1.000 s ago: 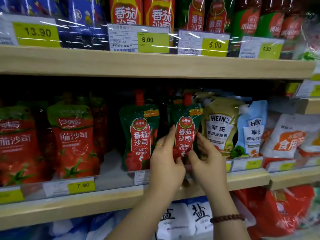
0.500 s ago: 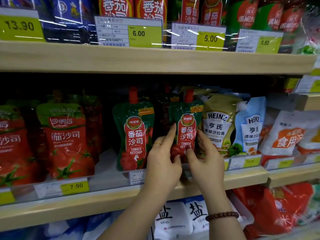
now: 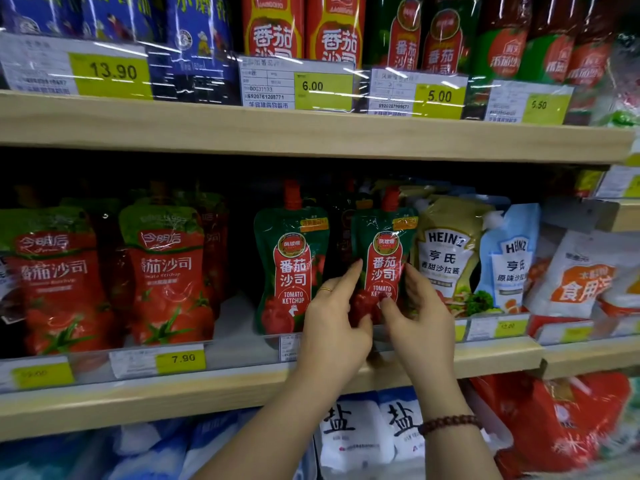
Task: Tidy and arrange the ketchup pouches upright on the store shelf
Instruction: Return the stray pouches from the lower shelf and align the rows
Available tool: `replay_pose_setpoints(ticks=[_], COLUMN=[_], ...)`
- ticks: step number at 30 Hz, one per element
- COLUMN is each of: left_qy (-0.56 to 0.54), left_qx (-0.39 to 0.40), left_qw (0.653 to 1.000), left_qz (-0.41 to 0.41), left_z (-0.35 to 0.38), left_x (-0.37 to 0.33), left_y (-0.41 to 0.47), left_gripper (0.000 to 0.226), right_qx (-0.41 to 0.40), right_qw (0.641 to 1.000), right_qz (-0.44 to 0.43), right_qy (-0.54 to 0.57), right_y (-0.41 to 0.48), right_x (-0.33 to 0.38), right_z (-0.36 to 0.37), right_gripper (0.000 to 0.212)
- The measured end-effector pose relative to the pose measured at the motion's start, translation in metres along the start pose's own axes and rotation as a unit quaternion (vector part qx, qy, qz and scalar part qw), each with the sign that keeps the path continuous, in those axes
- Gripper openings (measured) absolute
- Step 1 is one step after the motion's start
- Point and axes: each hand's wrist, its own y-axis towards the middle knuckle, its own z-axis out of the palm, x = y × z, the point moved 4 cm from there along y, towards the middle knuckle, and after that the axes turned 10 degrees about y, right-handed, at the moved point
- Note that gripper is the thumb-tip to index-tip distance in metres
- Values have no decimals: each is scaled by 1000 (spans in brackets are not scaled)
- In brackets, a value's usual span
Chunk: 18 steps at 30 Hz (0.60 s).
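On the middle shelf [image 3: 242,393] two green ketchup pouches with red caps stand upright. The right pouch [image 3: 382,251] is held at its lower part from both sides: my left hand [image 3: 334,327] grips its left edge, my right hand [image 3: 420,320] its right edge. Its bottom is hidden behind my fingers. The left green pouch [image 3: 291,261] stands free just left of my left hand. Further left stand red ketchup pouches [image 3: 166,275], with more behind them.
Heinz salad dressing pouches [image 3: 446,251] press against the held pouch's right side. White bags [image 3: 578,275] lie at far right. Price tags line the shelf rails. Bottles and pouches fill the upper shelf [image 3: 311,133]; salt bags [image 3: 356,431] sit below.
Both hands stay on the right green pouch at nearly the same spot. The view has shifted slightly, so the shelf appears a little lower and further right.
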Motion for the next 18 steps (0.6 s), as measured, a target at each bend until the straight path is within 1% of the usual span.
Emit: replay_pose_setpoints(ticks=[2,4,5,6,7,8,9,10,11,13,14,16,18], left_qy=[-9,-22,-28,-28,-20,-6,6,14,17,13,14,20,17], left_qx=[1,-24,-50,-88,-133,-175,-206,-223,-224,-185,-160,-127,-123], left_qw=[1000,999,998,995,991,984,978,975,974,981,985,989,990], left_qz=[4,12,16,22,29,31,24,9,-12,-51,-60,-66,-70], left_z=[-3,-12,-20,-29,-40,-50,-58,-65,-69,-71,-70,-69,-69], left_x=[-2,-3,-3,-1,1,5,9,15,20,29,33,37,41], left_y=[-3,-7,-10,-12,-15,-18,-19,-20,-20,-18,-18,-18,-17], left_gripper=[70,66,64,61,57,54,53,56,60,69,73,78,80], right_qx=[-9,-75,-109,-122,-112,-84,-48,-8,30,87,102,102,90], right_qw=[1000,995,989,982,979,981,986,992,995,994,993,993,995], right_qz=[2,-46,-92,-137,-169,-177,-159,-120,-77,-18,-8,-10,-7], right_qy=[-11,-48,-51,-38,-17,6,25,40,52,60,59,55,51], right_y=[-3,-10,-16,-22,-27,-31,-34,-36,-38,-43,-45,-47,-47], right_x=[3,18,31,44,54,62,65,64,62,54,51,48,47], right_z=[0,-1,0,5,13,24,35,47,58,73,77,80,79], right_gripper=[55,50,45,40,36,34,35,39,45,52,51,47,48])
